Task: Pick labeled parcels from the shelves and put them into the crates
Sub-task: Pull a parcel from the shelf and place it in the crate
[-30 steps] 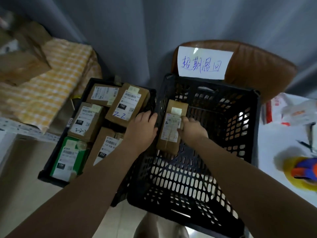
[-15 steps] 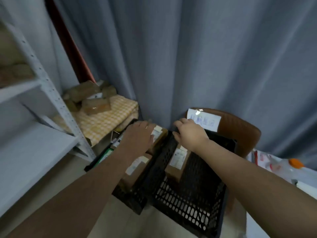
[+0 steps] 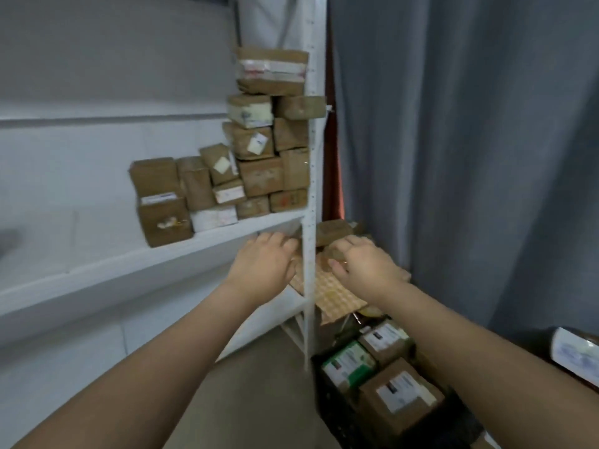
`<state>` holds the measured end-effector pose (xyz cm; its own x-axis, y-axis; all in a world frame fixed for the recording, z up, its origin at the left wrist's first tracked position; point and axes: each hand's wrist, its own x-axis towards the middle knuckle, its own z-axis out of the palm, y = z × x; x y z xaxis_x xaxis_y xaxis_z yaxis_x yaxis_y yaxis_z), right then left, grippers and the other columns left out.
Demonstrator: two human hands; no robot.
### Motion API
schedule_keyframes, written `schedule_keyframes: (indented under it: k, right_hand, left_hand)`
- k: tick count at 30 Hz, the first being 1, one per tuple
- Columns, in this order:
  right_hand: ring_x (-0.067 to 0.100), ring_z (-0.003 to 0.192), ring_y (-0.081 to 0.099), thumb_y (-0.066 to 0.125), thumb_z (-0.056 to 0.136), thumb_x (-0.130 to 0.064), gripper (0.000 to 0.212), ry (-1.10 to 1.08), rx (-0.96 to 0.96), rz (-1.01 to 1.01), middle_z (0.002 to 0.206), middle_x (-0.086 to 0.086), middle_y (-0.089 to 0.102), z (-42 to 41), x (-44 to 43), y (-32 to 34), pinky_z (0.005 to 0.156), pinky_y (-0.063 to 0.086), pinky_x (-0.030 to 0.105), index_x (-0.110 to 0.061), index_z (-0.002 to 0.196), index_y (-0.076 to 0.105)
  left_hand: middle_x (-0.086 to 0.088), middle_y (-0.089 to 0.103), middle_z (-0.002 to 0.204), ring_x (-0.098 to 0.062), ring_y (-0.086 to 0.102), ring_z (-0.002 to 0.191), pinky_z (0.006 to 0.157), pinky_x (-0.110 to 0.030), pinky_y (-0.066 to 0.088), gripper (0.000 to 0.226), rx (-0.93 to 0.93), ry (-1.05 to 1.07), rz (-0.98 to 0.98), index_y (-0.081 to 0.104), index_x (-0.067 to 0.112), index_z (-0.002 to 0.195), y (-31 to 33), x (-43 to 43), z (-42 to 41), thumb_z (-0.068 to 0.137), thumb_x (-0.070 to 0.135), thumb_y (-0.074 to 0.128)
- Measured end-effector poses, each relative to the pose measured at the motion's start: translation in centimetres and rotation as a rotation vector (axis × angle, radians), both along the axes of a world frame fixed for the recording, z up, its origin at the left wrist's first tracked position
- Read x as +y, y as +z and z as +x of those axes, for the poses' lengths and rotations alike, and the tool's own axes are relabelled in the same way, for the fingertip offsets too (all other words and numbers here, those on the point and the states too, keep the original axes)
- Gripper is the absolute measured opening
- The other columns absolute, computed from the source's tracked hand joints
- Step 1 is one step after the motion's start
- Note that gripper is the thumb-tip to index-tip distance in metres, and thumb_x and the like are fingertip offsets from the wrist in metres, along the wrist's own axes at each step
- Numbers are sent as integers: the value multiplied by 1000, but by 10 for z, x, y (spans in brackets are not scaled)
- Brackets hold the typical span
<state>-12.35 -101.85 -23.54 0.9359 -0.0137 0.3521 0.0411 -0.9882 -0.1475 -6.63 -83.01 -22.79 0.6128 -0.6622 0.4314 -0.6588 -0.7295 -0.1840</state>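
Person's left hand (image 3: 264, 265) is reaching shelfward, fingers (image 3: 285, 243) relaxed, empty; right hand (image 3: 364, 268) is curling fingers (image 3: 348, 244) against 1 parcel (image 3: 331, 252), grip unclear; crate (image 3: 324, 403) is sitting close, shortening carries.

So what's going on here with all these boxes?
A person is sorting parcels by hand. Both arms stretch toward a white shelf piled with stacked parcels. The left hand is empty at the shelf's edge. The right hand is at the loose parcels on a checked cloth beside it; blur hides whether it grips one. A black crate below already holds several labeled boxes.
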Motion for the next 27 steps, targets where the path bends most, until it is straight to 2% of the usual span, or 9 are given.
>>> schedule_keyframes:
  k: [2, 6, 11, 14, 19, 24, 27]
  right_hand:
    - [24, 120, 46, 45, 96, -34, 40, 52, -21, 23, 132, 3, 52, 22, 35, 4, 94, 44, 39, -19, 134, 50]
    - [19, 121, 44, 45, 97, -33, 38, 168, -58, 73, 132, 0, 52, 75, 120, 11, 93, 43, 35, -20, 133, 51]
    - [17, 127, 39, 43, 99, -33, 39, 242, -51, 142, 140, -2, 46, 123, 189, 15, 97, 38, 32, -21, 136, 47]
    - [18, 117, 48, 44, 99, -33, 39, 263, -58, 180, 140, -1, 47, 150, 212, 18, 93, 38, 30, -21, 136, 47]
    - [16, 130, 38, 47, 98, -31, 41, 278, -112, 191, 143, -3, 44, 199, 223, 23, 99, 36, 29, -20, 138, 46]
    - [19, 136, 30, 50, 95, -31, 46, 266, -184, 168, 147, 1, 39, 257, 219, 31, 110, 27, 35, -19, 139, 44]
    - [21, 140, 25, 50, 95, -34, 50, 271, -202, 137, 151, 3, 34, 295, 218, 36, 116, 18, 37, -20, 142, 41]
  left_hand:
    - [-7, 51, 131, -28, 46, 119, 94, -39, 40, 37, -23, 40, -26, 51, 14, 128, 4, 35, 16, 97, 31, 43]
    - [-13, 61, 117, -35, 57, 103, 79, -42, 50, 33, -66, 137, -79, 61, 8, 116, 11, 121, 51, 88, 26, 58]
    - [-13, 63, 113, -36, 60, 99, 75, -43, 51, 34, -46, 212, -120, 61, 9, 114, 6, 193, 81, 84, 23, 65]
    - [-13, 56, 127, -36, 57, 107, 82, -43, 51, 42, -30, 254, -144, 55, 11, 126, 0, 222, 103, 87, 25, 61]
    - [-13, 41, 143, -34, 50, 118, 89, -42, 48, 55, -15, 311, -218, 41, 15, 139, 5, 236, 156, 89, 28, 58]
    - [-14, 18, 155, -32, 30, 136, 106, -39, 34, 69, -35, 338, -261, 25, 16, 148, 27, 220, 235, 91, 36, 58]
    - [-13, 12, 158, -30, 19, 142, 113, -37, 23, 79, -43, 358, -242, 18, 18, 151, 42, 213, 280, 89, 46, 59]
